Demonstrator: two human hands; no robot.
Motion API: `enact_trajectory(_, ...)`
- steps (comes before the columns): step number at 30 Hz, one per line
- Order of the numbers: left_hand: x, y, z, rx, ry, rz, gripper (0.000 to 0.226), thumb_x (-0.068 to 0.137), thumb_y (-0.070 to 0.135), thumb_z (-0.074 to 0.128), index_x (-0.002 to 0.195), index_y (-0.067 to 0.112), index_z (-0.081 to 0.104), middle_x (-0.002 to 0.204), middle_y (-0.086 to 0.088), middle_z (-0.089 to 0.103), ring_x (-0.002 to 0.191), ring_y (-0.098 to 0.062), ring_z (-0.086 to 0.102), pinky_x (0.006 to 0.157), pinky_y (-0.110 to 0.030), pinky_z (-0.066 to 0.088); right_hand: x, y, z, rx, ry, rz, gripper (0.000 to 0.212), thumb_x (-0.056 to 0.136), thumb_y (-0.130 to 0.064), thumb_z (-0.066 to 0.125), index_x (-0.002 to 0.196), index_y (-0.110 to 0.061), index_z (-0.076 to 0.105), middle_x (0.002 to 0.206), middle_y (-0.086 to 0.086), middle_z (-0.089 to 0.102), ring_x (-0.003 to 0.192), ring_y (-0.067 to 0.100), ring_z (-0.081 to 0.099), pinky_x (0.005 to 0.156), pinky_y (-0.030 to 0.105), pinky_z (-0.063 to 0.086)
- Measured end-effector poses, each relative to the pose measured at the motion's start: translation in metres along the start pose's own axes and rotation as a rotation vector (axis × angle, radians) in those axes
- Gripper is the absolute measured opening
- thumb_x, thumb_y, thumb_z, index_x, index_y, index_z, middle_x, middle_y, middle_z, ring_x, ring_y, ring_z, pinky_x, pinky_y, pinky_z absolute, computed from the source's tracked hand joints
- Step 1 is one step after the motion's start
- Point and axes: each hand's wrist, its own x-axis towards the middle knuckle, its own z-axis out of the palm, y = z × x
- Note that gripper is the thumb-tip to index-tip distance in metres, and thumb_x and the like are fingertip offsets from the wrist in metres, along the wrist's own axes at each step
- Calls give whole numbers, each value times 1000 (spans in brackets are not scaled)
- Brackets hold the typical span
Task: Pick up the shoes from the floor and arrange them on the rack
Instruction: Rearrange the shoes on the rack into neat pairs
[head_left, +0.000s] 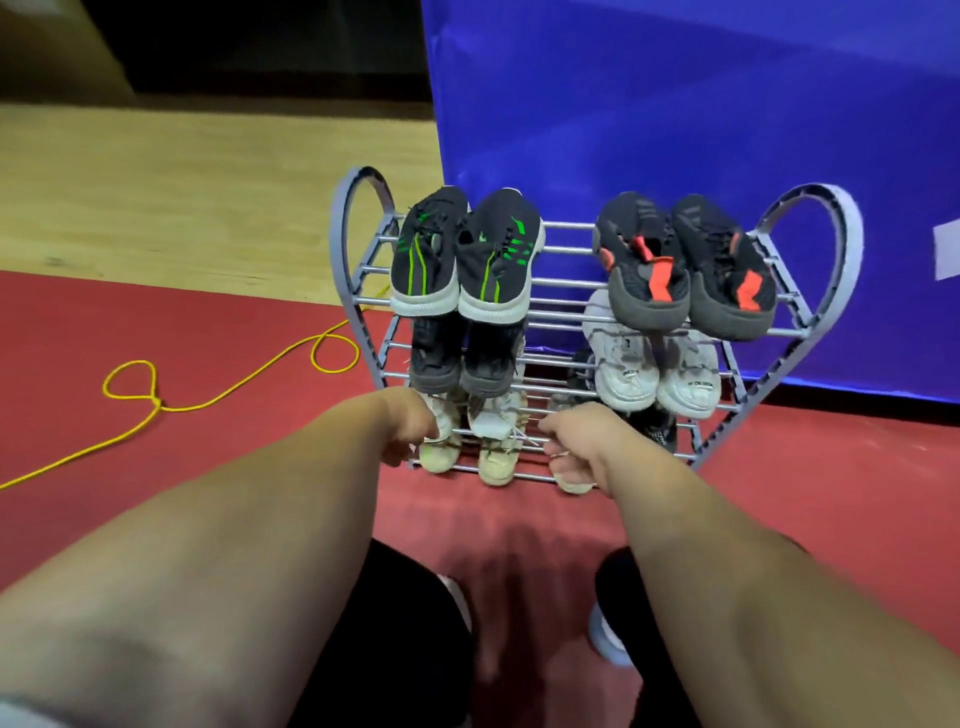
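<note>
A grey shoe rack (810, 218) with heart-shaped sides stands against a blue banner. Its top tier carries a black-and-green pair (467, 260) and a black-and-red pair (685, 270). A black pair (457, 358) and a white pair (660, 374) fill the middle tier. On the bottom tier lie a beige pair (493, 447) and a dark shoe (660, 431), mostly hidden. My left hand (410, 426) curls its fingers on the left beige shoe. My right hand (571, 447) is curled at the bottom tier's front rail; what it holds is hidden.
A yellow cord (171, 400) loops across the red floor mat (208, 332) to the left of the rack. Wooden floor (182, 197) lies beyond the mat. The blue banner (675, 104) stands right behind the rack. My knees and feet are at the bottom.
</note>
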Motion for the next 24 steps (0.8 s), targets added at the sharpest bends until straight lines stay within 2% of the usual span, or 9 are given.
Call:
enact_trajectory(2,-3,-6,-4,1,0,-27,25,90,16,62,109,0,64,91,-15,62,64,-28,57,58,-33,51,7,-11,7,79,-12,-18,15,101,-26,56,105,-13,64,94,7,66,74,22,62,60,27,54)
enact_trajectory(7,13,-23,-2,-127,52,-59,18,92,9,62,108,1,64,92,-16,61,61,-26,57,57,-31,48,33,-19,37,107,-48,74,20,98,-20,52,113,-8,60,90,9,65,68,24,55,55,25,46)
enact_trajectory(10,29,-32,17,-239,63,-91,16,93,5,59,107,1,63,90,-16,58,67,-27,54,52,-29,44,46,-20,59,169,-60,133,7,98,-14,48,99,-11,55,80,9,53,59,20,44,67,29,54)
enact_trajectory(12,43,-41,27,-317,54,-148,17,93,9,61,109,3,63,94,-13,61,70,-27,56,52,-26,47,58,-18,75,160,-43,168,7,97,-16,49,92,-14,54,83,9,55,63,22,49,80,39,60)
enact_trajectory(13,52,-45,28,-363,55,-176,19,93,11,62,111,3,63,95,-12,62,72,-27,58,51,-26,48,65,-15,83,144,-34,187,7,96,-17,48,92,-15,54,81,9,56,61,21,50,68,35,60)
enact_trajectory(15,71,-51,26,-454,73,-205,20,94,12,60,112,3,62,93,-11,60,72,-27,56,53,-27,47,79,-9,97,102,-20,222,7,92,-13,46,90,-16,52,73,8,51,46,17,40,47,22,37)
enact_trajectory(16,82,-53,23,-499,87,-213,20,94,12,58,111,2,62,90,-11,57,70,-26,52,55,-27,46,88,-4,103,75,0,230,6,90,-12,47,91,-14,53,73,8,52,44,16,38,47,21,32)
enact_trajectory(20,117,-57,20,-628,70,-253,31,96,10,54,125,0,59,80,-9,50,61,-22,45,66,-31,48,118,9,115,16,64,235,14,91,-21,57,101,-11,61,87,9,68,57,22,60,58,29,50)
enact_trajectory(24,139,-52,33,-758,32,-341,36,98,22,55,130,5,51,92,-13,51,80,-29,56,94,-47,53,137,4,125,112,18,275,9,97,-15,52,92,-12,59,78,4,59,67,22,54,57,25,44)
